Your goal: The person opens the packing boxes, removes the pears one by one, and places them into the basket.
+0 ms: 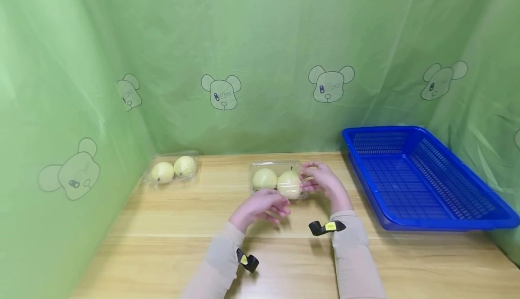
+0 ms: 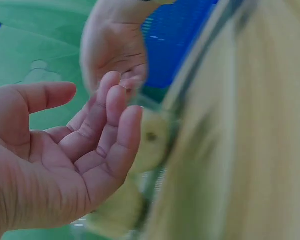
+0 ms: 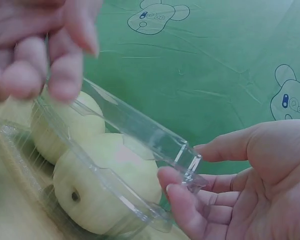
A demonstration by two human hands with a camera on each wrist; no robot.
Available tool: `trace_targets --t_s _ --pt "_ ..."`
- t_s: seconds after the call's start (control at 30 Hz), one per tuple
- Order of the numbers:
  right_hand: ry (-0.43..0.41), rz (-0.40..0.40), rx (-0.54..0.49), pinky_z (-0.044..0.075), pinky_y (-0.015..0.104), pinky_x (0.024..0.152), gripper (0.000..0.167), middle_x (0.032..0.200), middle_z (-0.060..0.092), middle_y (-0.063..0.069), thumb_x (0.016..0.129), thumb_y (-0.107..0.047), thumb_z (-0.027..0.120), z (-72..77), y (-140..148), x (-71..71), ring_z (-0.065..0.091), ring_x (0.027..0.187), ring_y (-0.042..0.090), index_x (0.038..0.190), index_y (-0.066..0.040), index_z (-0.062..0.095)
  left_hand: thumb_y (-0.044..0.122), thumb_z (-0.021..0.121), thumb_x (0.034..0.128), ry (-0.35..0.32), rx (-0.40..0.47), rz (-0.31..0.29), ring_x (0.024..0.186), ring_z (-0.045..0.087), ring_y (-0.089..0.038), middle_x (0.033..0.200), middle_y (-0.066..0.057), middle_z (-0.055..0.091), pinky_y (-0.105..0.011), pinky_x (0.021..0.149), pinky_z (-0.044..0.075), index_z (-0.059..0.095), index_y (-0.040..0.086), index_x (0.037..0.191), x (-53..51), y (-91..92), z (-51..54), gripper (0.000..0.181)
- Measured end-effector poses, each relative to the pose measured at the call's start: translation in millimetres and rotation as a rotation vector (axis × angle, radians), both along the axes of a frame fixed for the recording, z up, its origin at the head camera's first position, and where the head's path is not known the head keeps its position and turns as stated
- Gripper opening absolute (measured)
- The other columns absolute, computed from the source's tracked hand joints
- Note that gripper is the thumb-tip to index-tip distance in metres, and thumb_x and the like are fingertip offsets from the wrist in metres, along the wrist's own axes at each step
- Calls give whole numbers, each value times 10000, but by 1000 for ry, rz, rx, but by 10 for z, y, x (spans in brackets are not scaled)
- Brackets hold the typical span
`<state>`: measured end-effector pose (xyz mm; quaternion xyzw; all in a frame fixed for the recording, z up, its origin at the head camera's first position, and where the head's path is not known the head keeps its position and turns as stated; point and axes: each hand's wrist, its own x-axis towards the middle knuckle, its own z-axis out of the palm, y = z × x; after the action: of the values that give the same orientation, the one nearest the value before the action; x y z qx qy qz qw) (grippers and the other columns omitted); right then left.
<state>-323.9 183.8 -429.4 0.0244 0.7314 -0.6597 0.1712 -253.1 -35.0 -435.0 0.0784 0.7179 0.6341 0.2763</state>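
A clear plastic box (image 1: 258,168) with two pale yellow pears (image 1: 265,179) stands on the wooden table. At its right end my right hand (image 1: 322,181) holds the box's edge; in the right wrist view the thumb and curled fingers (image 3: 182,205) lie around the clear corner. In front of the box is my left hand (image 1: 263,205), palm inward, fingers relaxed. The left wrist view shows this left hand (image 2: 65,150) holding nothing, with the pears (image 2: 152,140) partly hidden behind it.
Another clear box with two pears (image 1: 162,172) sits at the back left, by the green curtain (image 1: 268,123). A large blue plastic basket (image 1: 367,195) stands on the right side of the wooden table (image 1: 170,249).
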Motion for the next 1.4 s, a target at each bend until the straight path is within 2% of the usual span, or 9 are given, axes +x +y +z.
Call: trace_targets --t_s 0.1,0.27,0.43,0.63,0.8,0.97,1.07,1.2,1.4 --pt "18 4 41 599 238 641 470 1072 621 174 998 -194 524 14 6 9 649 663 102 1373 25 343 239 576 949 27 9 15 793 680 -167 915 -86 731 -427 786 610 621 -46 1167 -23 -99 93 361" --pt "51 -1 94 595 242 637 469 1156 615 243 999 -208 523 21 30 26 660 674 101 1370 26 357 233 555 955 64 29 74 815 671 -158 944 -73 718 -406 801 608 583 -47 1217 -67 -275 234 385" --pt "81 -4 127 568 226 607 438 1203 593 291 1006 -208 506 39 76 47 648 670 92 1351 29 379 211 543 967 70 74 182 873 671 -196 965 -70 697 -385 822 601 574 -17 1207 -109 -465 328 332" --pt "106 -9 180 572 240 627 437 1176 611 282 1010 -201 487 75 105 68 656 695 98 1352 50 381 197 565 953 83 119 317 904 649 -198 987 -55 674 -358 823 583 569 8 1201 -173 -638 359 312" --pt "124 -24 233 590 290 702 457 1235 581 309 1014 -221 476 103 111 84 659 772 143 1367 53 381 198 546 965 99 135 406 954 600 -216 1107 -126 641 -357 835 553 551 -2 1260 -237 -698 302 357" --pt "179 -48 277 569 395 839 454 1291 548 317 1019 -249 460 157 97 117 639 983 294 1363 41 395 184 526 970 85 173 465 1209 494 -350 1327 -178 529 -499 1027 458 517 22 1332 -296 -709 196 397" --pt "253 -77 293 563 358 830 440 1278 555 303 1021 -247 457 207 85 137 598 1072 362 1351 42 416 175 505 979 75 216 479 1323 404 -407 1436 -202 440 -558 1108 375 467 13 1379 -324 -711 131 434" --pt "373 -115 292 560 258 755 406 1230 582 285 1015 -220 483 305 40 176 594 1068 374 1321 46 467 160 490 987 53 268 477 1365 369 -420 1496 -242 369 -567 1138 342 410 -8 1417 -350 -703 67 468" --pt "466 -98 240 573 249 708 370 1187 610 306 997 -176 527 445 -133 255 630 956 283 1282 59 514 139 460 997 19 341 483 1320 405 -386 1497 -264 350 -549 1149 333 375 -21 1435 -378 -686 8 474"
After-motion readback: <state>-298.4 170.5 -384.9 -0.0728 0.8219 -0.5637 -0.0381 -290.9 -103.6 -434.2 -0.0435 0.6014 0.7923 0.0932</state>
